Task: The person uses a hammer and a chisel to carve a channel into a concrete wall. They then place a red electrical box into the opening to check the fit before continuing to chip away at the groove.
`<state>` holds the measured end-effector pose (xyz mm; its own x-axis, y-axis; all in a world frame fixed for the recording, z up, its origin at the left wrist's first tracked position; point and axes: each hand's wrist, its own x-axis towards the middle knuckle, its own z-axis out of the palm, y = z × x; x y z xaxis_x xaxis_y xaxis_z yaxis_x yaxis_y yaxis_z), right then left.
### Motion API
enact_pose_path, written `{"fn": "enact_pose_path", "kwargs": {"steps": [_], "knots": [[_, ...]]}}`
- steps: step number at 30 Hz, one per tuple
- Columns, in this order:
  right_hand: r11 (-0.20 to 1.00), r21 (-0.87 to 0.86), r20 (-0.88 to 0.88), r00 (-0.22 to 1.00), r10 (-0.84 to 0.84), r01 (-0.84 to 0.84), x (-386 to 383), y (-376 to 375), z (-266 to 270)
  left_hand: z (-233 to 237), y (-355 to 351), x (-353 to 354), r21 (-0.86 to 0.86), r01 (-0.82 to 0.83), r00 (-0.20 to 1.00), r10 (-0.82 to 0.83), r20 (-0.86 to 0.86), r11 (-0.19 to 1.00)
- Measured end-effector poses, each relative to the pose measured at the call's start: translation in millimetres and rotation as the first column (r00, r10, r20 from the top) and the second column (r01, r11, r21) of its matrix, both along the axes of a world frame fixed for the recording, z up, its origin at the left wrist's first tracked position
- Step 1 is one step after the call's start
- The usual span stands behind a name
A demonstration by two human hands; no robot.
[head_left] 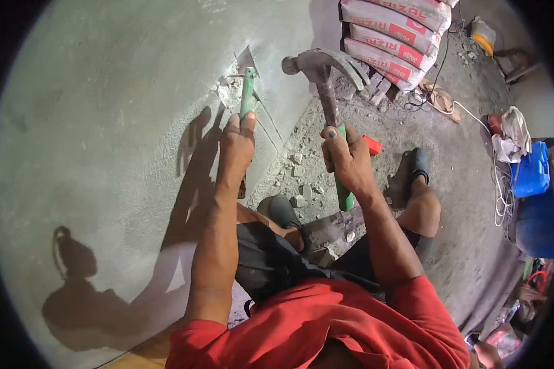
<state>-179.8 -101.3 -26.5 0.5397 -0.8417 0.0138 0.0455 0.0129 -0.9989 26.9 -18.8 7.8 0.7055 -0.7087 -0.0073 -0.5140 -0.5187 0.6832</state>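
Note:
My left hand (237, 144) is closed around a slim green-handled tool (247, 92), its upper end in front of a chipped-out hole (230, 93) in the grey plastered wall (123, 111). What kind of tool it is I cannot tell. Beside it to the right, my right hand (346, 157) grips a claw hammer (326, 92) by its green handle. The hammer head is up, its striking face towards the wall and its claw curving right. Dark shadows of my arms and head fall on the wall.
Broken plaster pieces (298, 200) litter the floor along the wall base. Stacked cement bags (394, 40) stand at the back, with a small red object (372, 145) behind my right hand. White cable (503, 190) and a blue jug (529, 169) are at right.

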Motion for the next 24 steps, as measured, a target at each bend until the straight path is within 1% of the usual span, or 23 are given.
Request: {"fn": "enact_pose_path", "kwargs": {"steps": [2, 3, 4, 6, 7, 9, 10, 12, 13, 14, 16, 17, 18, 19, 22, 23, 24], "knots": [[1.0, 0.018, 0.026, 1.0, -0.006, 0.005, -3.7, -4.2, 0.8, 12.9, -0.2, -4.5, -0.025, -0.02, 0.97, 0.013, -0.243, 0.999], [0.999, -0.013, 0.033, 0.999, -0.031, 0.031, -5.4, -7.9, 5.0, 20.8, -0.9, -9.9, 0.029, -0.038, 0.977, 0.043, -0.21, 0.999], [0.997, -0.042, 0.042, 0.998, -0.057, 0.059, -7.1, -10.5, 9.9, 26.4, 0.7, -15.8, 0.032, -0.04, 0.978, 0.045, -0.204, 0.999], [0.995, -0.052, 0.07, 0.995, -0.077, 0.081, -10.3, -14.0, 20.4, 33.2, 4.3, -25.3, 0.05, 0.007, 0.998, -0.01, 0.056, 0.999], [0.994, -0.047, 0.103, 0.99, -0.094, 0.099, -11.6, -15.4, 23.7, 28.3, 2.7, -23.3, 0.051, 0.008, 0.998, -0.011, 0.06, 0.999], [0.993, -0.012, 0.147, 0.983, -0.114, 0.117, -15.5, -16.4, 28.3, 18.2, -4.5, -15.1, 0.032, 0.018, 0.977, -0.024, 0.21, 0.999], [0.992, -0.014, 0.151, 0.981, -0.12, 0.124, -18.1, -16.6, 30.4, 19.3, -8.3, -11.4, 0.029, 0.025, 0.976, -0.03, 0.214, 0.999], [0.99, -0.008, 0.122, 0.983, -0.137, 0.139, -24.9, -16.7, 34.2, 23.2, -15.4, -6.9, 0.142, -0.059, 0.998, 0.055, 0.035, 0.988], [0.989, -0.008, 0.123, 0.982, -0.143, 0.145, -27.1, -18.6, 35.3, 13.8, -18.1, -2.7, 0.086, -0.071, 0.997, 0.074, -0.036, 0.994], [0.989, -0.029, 0.131, 0.981, -0.142, 0.147, -28.5, -20.3, 35.8, 8.8, -20.7, 0.1, 0.087, -0.069, 0.997, 0.072, -0.036, 0.994], [0.989, -0.047, 0.135, 0.981, -0.136, 0.144, -26.9, -22.9, 36.0, 6.6, -23.2, 1.6, -0.021, -0.115, 0.965, 0.107, -0.238, 0.993], [0.984, -0.053, 0.195, 0.968, -0.159, 0.172, -24.4, -24.3, 36.4, 5.0, -17.8, -0.9, -0.017, -0.12, 0.964, 0.113, -0.241, 0.993], [0.978, -0.059, 0.256, 0.95, -0.179, 0.2, -23.1, -25.7, 37.8, 13.8, -10.7, -11.9, 0.06, -0.031, 0.998, 0.033, -0.044, 0.998], [0.983, -0.064, 0.243, 0.958, -0.153, 0.173, -25.7, -26.6, 39.0, 19.3, -8.5, -17.2, 0.149, 0.045, 0.986, -0.068, 0.151, 0.988], [0.978, -0.065, 0.292, 0.941, -0.17, 0.197, -27.6, -24.3, 34.8, 11.5, -9.1, -17.1, 0.163, 0.017, 0.981, -0.048, 0.188, 0.986], [0.978, -0.064, 0.29, 0.941, -0.174, 0.2, -29.0, -23.5, 32.0, 14.1, -9.7, -13.6, 0.222, 0.027, 0.98, -0.07, 0.185, 0.975], [0.982, -0.053, 0.257, 0.953, -0.159, 0.179, -30.2, -22.9, 28.6, -3.2, -15.8, 4.9, 0.222, 0.03, 0.981, -0.071, 0.182, 0.975]]}}
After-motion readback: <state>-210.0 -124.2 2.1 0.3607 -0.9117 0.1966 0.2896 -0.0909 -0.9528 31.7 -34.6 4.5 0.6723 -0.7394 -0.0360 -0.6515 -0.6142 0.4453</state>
